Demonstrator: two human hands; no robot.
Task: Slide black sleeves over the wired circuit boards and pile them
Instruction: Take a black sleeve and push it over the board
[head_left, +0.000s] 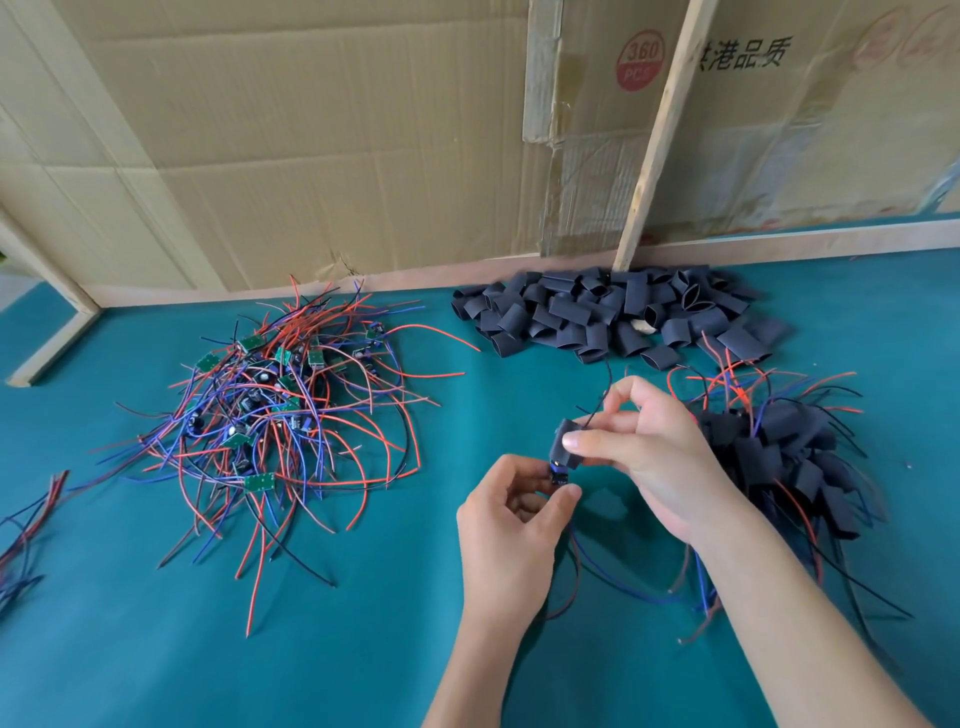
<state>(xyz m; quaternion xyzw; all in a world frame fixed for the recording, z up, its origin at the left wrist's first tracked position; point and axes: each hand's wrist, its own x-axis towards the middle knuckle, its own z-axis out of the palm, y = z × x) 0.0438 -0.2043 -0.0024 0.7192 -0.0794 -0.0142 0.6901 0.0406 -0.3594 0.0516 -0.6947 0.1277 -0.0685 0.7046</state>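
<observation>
Above the teal felt-covered counter (363, 649), the left hand (511, 525) pinches the lower end of a small wired circuit board (559, 474) between thumb and fingertips, its grip closed on the board, while the right hand (649, 452) holds a short black tubular sleeve (570, 441) that already covers the upper part of that board; the right grip also seems to pinch a thin black lead running up out of the sleeve. The likeliest trouble from here is snagging: the sleeve looks only a little wider than the board, so a component or solder joint could catch its lip and stall the slide, and pushing harder might bend a lead at its joint. The red and blue wires trailing under the left wrist could be dragged along and tangle with the finished heap of sleeved boards (779, 457) just beside the right hand. If the left pinch slackens, the board may slip back out. The loose pile of empty black sleeves (613, 312) and the tangled mound of bare green boards with red and blue wires (270, 405) lie well apart, out of harm's way.
</observation>
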